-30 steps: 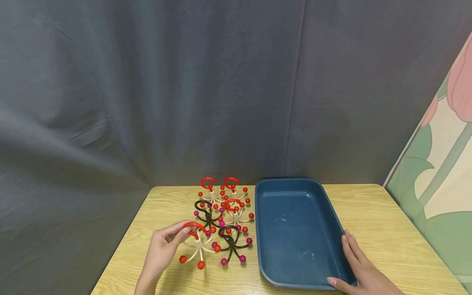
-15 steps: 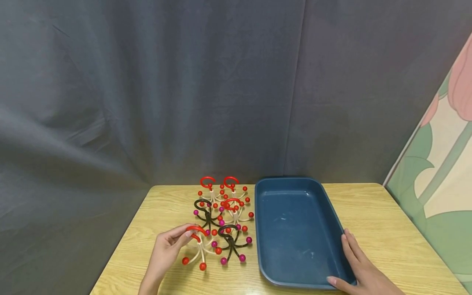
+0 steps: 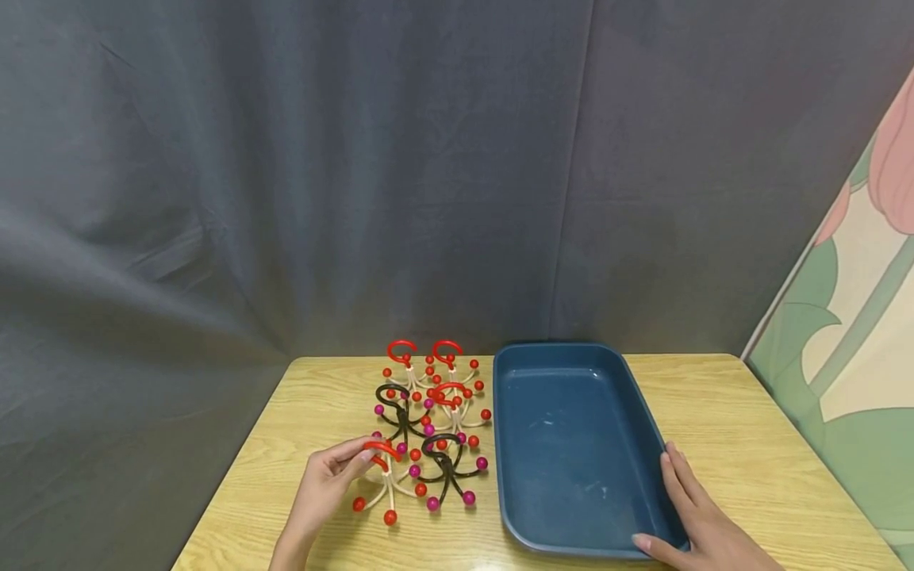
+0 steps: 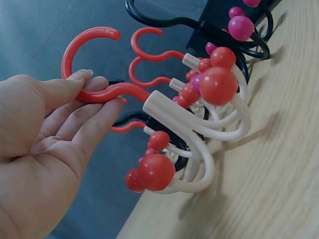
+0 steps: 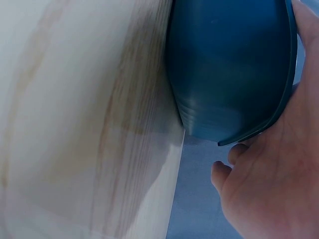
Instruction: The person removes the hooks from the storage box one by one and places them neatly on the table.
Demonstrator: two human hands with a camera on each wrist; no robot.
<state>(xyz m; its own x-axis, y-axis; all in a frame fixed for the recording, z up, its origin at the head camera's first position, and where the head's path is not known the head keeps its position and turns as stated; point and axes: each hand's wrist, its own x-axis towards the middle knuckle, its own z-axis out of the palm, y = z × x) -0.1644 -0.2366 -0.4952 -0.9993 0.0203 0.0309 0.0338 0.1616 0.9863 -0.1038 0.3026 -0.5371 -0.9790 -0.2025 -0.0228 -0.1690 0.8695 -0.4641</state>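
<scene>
My left hand [image 3: 330, 485] pinches the red hook of a white hook rack [image 3: 388, 482] between thumb and fingers. This rack has curved arms tipped with red balls and stands upright by the table's front left; the left wrist view shows its red hook [image 4: 109, 93] up close. Beside it is a black hook rack [image 3: 447, 469] with magenta balls. Behind stand another black rack [image 3: 402, 416] and several white racks [image 3: 457, 416] with red hooks. My right hand [image 3: 703, 523] rests against the right side of a blue tray [image 3: 502, 476], fingers straight along its rim and thumb at the near corner.
The wooden table [image 3: 750, 460] carries the racks on the left and the tray right of them. A grey curtain [image 3: 428, 174] hangs behind the table's back edge. A flower-patterned panel [image 3: 857, 333] borders the right side.
My left hand has shifted slightly right and down with the white rack, which sits lower and nearer the black one. The right hand and the tray stay put.
</scene>
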